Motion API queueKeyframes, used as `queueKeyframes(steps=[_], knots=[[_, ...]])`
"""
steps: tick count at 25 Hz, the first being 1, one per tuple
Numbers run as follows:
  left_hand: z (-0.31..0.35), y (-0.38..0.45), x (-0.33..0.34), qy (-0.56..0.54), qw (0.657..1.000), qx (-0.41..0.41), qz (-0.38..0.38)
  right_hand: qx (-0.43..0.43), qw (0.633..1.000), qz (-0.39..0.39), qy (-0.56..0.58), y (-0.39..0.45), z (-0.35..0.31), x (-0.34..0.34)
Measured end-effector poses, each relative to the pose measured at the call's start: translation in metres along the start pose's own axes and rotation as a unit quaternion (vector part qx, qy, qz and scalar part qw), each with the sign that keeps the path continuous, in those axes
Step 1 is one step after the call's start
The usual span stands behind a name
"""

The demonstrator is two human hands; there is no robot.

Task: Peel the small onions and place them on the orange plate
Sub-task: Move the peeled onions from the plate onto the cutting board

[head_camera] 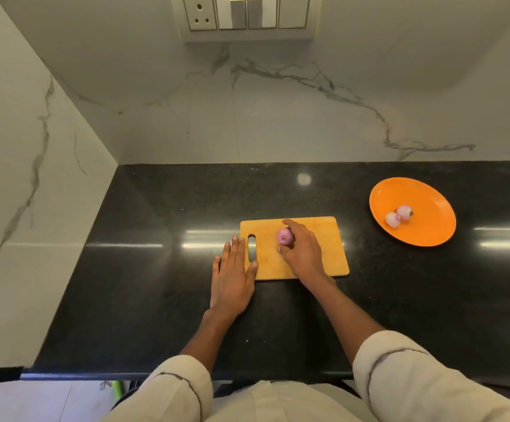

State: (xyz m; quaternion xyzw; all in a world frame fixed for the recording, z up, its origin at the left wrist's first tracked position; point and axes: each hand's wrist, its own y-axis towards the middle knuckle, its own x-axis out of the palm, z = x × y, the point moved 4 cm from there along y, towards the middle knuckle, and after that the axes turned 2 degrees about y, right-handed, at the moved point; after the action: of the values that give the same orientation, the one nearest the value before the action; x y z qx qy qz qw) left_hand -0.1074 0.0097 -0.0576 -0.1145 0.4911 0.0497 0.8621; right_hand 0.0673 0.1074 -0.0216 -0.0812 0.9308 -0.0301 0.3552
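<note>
A small purple onion (pixel 284 236) sits on the wooden cutting board (pixel 323 239); my right hand (pixel 304 252) curls its fingers and thumb round it from the right. My left hand (pixel 234 272) lies flat on the counter with straight fingers, its thumb on the board's left edge beside the handle slot. The orange plate (pixel 424 229) stands to the right, holding two peeled onions (pixel 400 216) that touch each other.
The black stone counter (pixel 156 284) ends at a marble wall behind and on the left. A switch panel (pixel 246 13) is mounted high on the back wall. The counter's front edge runs just before my sleeves.
</note>
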Motion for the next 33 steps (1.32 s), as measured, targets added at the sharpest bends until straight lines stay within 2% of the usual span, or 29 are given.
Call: queueKeyframes(steps=[3, 6, 12, 15, 19, 24, 27, 29, 30, 33], knots=[[0.006, -0.004, -0.007, -0.061, 0.998, -0.014, 0.018, 0.009, 1.000, -0.016, 0.016, -0.004, 0.007, -0.007], [0.027, -0.005, -0.014, -0.095, 0.992, -0.017, 0.083, -0.004, 0.999, 0.028, 0.045, -0.016, 0.015, -0.025], [0.140, 0.019, 0.000, -0.113, 0.977, 0.127, 0.130, -0.007, 0.983, 0.157, 0.091, -0.020, 0.045, -0.102], [0.203, 0.037, 0.027, -0.063, 0.973, 0.202, 0.088, 0.029, 0.971, 0.196, 0.135, -0.016, 0.073, -0.146], [0.253, 0.062, 0.078, 0.101, 0.972, 0.211, -0.022, 0.080, 0.960, 0.248, 0.098, -0.007, 0.111, -0.195], [0.272, 0.078, 0.126, 0.169, 0.968, 0.157, -0.094, 0.101, 0.974, 0.203, 0.011, 0.020, 0.150, -0.230], [0.268, 0.076, 0.137, 0.191, 0.965, 0.158, -0.084, 0.080, 0.988, 0.107, -0.079, 0.049, 0.162, -0.233], [0.264, 0.073, 0.140, 0.203, 0.962, 0.161, -0.083, 0.058, 0.992, 0.032, -0.112, 0.065, 0.172, -0.229], [0.263, 0.072, 0.140, 0.208, 0.961, 0.161, -0.080, 0.042, 0.992, 0.018, -0.114, 0.071, 0.177, -0.229], [0.261, 0.073, 0.140, 0.201, 0.963, 0.160, -0.082, 0.022, 0.995, 0.068, -0.073, 0.082, 0.187, -0.235]])
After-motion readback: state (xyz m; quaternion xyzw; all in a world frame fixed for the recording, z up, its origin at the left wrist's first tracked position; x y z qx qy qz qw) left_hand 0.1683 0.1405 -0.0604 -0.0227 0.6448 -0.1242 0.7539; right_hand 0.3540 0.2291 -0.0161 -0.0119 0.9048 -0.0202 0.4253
